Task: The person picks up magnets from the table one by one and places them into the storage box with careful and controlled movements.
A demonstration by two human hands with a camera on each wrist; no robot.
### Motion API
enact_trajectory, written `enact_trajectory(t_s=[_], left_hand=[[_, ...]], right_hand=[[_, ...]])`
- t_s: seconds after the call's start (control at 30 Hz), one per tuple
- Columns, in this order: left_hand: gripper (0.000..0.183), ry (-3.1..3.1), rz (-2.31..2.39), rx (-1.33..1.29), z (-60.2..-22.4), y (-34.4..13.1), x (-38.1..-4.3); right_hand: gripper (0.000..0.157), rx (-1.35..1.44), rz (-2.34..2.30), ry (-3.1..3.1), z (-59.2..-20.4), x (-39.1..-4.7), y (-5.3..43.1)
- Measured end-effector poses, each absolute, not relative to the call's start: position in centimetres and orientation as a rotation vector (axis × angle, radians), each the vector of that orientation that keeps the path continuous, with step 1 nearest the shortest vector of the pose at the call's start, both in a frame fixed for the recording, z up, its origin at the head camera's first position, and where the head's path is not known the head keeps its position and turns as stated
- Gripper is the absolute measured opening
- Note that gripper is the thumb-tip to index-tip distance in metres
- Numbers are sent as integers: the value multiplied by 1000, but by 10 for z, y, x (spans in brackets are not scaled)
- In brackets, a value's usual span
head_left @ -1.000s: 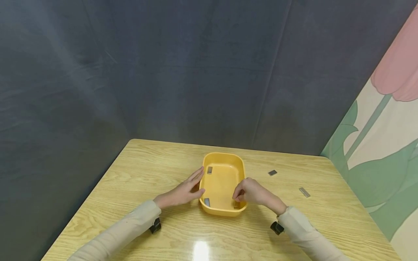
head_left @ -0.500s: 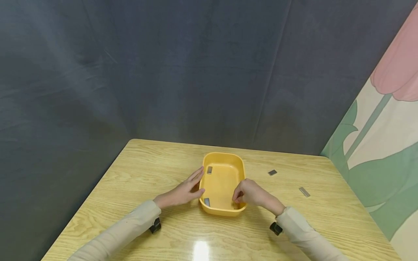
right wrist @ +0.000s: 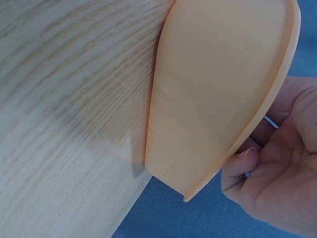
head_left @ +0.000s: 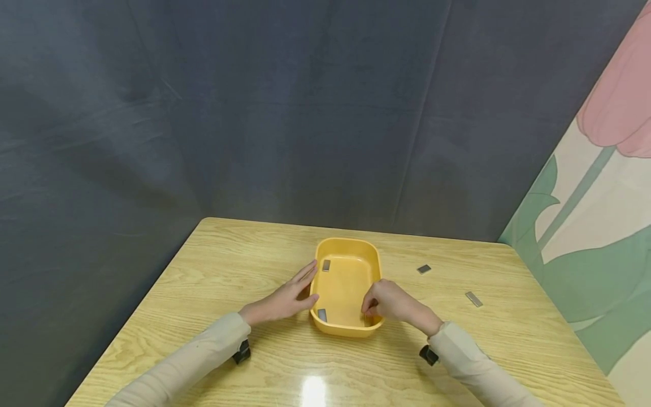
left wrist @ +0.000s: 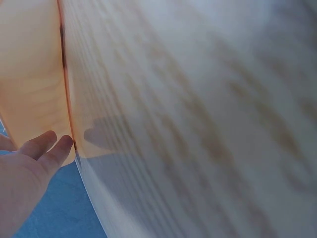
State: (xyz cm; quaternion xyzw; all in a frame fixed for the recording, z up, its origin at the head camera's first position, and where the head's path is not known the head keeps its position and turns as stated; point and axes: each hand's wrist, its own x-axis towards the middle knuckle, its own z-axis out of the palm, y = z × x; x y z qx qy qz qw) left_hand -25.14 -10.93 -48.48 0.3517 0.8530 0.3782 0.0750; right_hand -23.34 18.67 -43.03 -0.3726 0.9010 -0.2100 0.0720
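a dark blue curtain (head_left: 305,113) filled most of the background, lightly creased, with a seam running down it. in front of it spread the worktop (head_left: 254,249), yellowish with a wavy wood grain, and a bright patch of glare lay near its front. on the right stood a wall (head_left: 595,265) with a large pink flower and green leaves. two pale sleeves came in from the near side, the left sleeve (head_left: 188,362) and the right sleeve (head_left: 473,362). between them sat a yellow box (head_left: 346,288), shallow and round-cornered, upright on the worktop. the left hand (head_left: 285,297) lay against the box's left side with fingers straight and spread, touching it and gripping nothing. the right hand (head_left: 389,298) reached over the right rim into the near right corner, its grip drawn together at the fingertips. under each wrist showed a small black device, the left device (head_left: 242,353) and the right device (head_left: 429,355). smallest of all were the flat grey pieces. one piece (head_left: 326,265) was inside the box at the far left, and a second piece (head_left: 322,315) was at the near left corner. a third piece (head_left: 368,320), largely hidden, was pinched by the right hand. two more were on the worktop right of the box: a farther piece (head_left: 424,269) and a nearer piece (head_left: 474,299), well apart from each other.
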Motion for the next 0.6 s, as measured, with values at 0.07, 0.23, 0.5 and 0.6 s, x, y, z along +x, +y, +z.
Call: enact_trajectory(t_s=[0.07, 0.23, 0.5, 0.6], left_hand=[[77, 2560, 1133, 1055, -485, -109, -251], [77, 2559, 1136, 1057, -485, -110, -252], [76, 2558, 1138, 1058, -486, -110, -252], [76, 2558, 1140, 1055, -486, -110, -252]], right_hand=[[12, -1135, -616, 2721, -430, -233, 186], [12, -1145, -593, 2747, -431, -232, 186], [15, -1146, -563, 2774, -435, -232, 186], [17, -1178, -547, 2789, -436, -232, 185]])
